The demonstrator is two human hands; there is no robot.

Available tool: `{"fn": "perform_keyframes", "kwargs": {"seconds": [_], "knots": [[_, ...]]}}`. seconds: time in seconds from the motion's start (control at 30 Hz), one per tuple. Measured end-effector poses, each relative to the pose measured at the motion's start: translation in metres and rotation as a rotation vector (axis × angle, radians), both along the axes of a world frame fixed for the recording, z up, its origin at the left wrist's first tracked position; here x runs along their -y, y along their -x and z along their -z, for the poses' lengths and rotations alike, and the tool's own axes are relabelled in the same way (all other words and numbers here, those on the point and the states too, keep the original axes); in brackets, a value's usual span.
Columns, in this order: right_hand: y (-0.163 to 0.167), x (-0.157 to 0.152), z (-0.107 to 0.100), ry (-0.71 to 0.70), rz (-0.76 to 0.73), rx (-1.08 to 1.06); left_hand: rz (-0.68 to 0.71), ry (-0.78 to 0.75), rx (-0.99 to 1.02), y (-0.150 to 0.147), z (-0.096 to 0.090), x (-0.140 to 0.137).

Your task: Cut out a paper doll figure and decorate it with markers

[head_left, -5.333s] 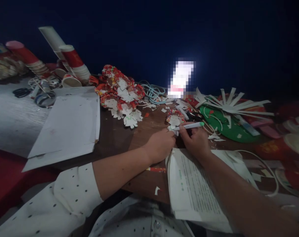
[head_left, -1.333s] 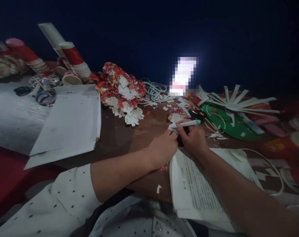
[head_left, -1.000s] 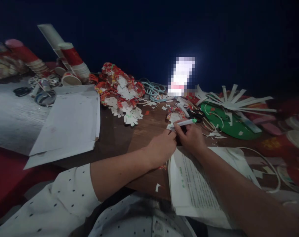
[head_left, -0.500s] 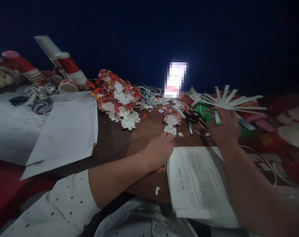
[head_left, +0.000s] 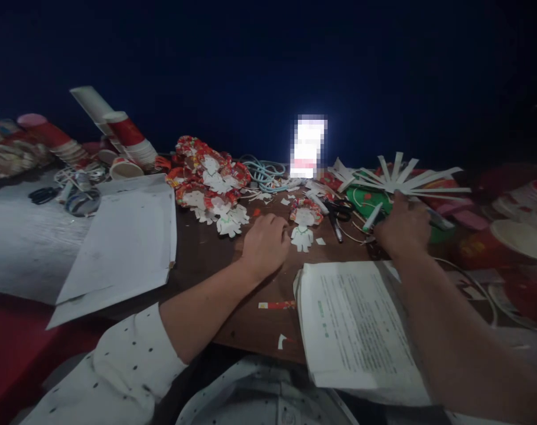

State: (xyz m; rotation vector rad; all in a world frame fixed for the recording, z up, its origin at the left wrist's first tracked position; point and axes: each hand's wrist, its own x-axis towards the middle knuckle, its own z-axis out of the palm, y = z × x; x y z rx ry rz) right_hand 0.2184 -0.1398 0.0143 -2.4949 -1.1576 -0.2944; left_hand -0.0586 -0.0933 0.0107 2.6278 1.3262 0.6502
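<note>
My left hand [head_left: 267, 245] rests on the brown table, loosely bent, with nothing visible in it. Just right of its fingertips lies a paper doll cutout [head_left: 302, 233], white with a red patterned headdress. My right hand [head_left: 403, 227] is at the right, its index finger stretched up to the hub of a fan of white paper strips [head_left: 399, 184]. Its other fingertips are largely hidden. A white, green-ended marker [head_left: 373, 216] lies beside that hand on the green material [head_left: 361, 198].
Several more dolls [head_left: 215, 186] are heaped left of centre. Papers cover the left side, with stacked paper cups [head_left: 133, 139] behind. A printed booklet [head_left: 357, 324] lies in front of me. A lit phone [head_left: 308, 147], scissors [head_left: 339, 209], a pen and cords are farther back.
My left hand has moved left off the doll cutout, which now shows whole. The marker, earlier in my right hand, now lies beside it. The view has shifted slightly.
</note>
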Motion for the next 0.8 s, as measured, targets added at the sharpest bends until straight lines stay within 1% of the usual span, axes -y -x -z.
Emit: {"fn": "perform_keyframes", "kwargs": {"seconds": [0.07, 0.1, 0.13, 0.17, 0.23, 0.27, 0.3, 0.33, 0.47, 0.6, 0.7, 0.8], "knots": [[0.004, 0.001, -0.004, -0.187, -0.023, 0.014, -0.031, 0.043, -0.012, -0.001, 0.004, -0.005], [0.008, 0.001, -0.005, -0.249, -0.056, -0.002, -0.034, 0.064, -0.022, -0.001, 0.005, -0.007], [0.012, 0.001, -0.005, -0.263, -0.099, -0.040, -0.036, 0.081, -0.031, -0.002, 0.007, -0.008], [0.017, 0.001, -0.005, -0.226, -0.147, -0.096, -0.039, 0.097, -0.037, -0.003, 0.008, -0.009], [0.028, 0.001, -0.002, -0.046, -0.271, -0.221, -0.053, 0.122, -0.041, -0.005, 0.009, -0.009], [0.035, 0.001, 0.000, 0.031, -0.356, -0.268, -0.059, 0.131, -0.042, -0.006, 0.009, -0.010], [0.041, 0.001, 0.002, 0.093, -0.437, -0.309, -0.065, 0.137, -0.044, -0.007, 0.008, -0.010], [0.048, 0.001, 0.003, 0.107, -0.485, -0.322, -0.070, 0.143, -0.044, -0.008, 0.008, -0.010], [0.076, 0.003, 0.000, 0.171, -0.516, -0.247, -0.085, 0.182, -0.026, -0.013, 0.007, -0.009], [0.094, 0.002, -0.008, 0.225, -0.486, -0.191, -0.092, 0.240, -0.011, -0.017, 0.006, -0.008], [0.098, -0.001, -0.010, 0.267, -0.452, -0.233, -0.101, 0.291, 0.019, -0.017, 0.005, -0.009], [0.096, -0.003, -0.007, 0.196, -0.459, -0.344, -0.114, 0.358, 0.108, -0.016, 0.004, -0.011]]}}
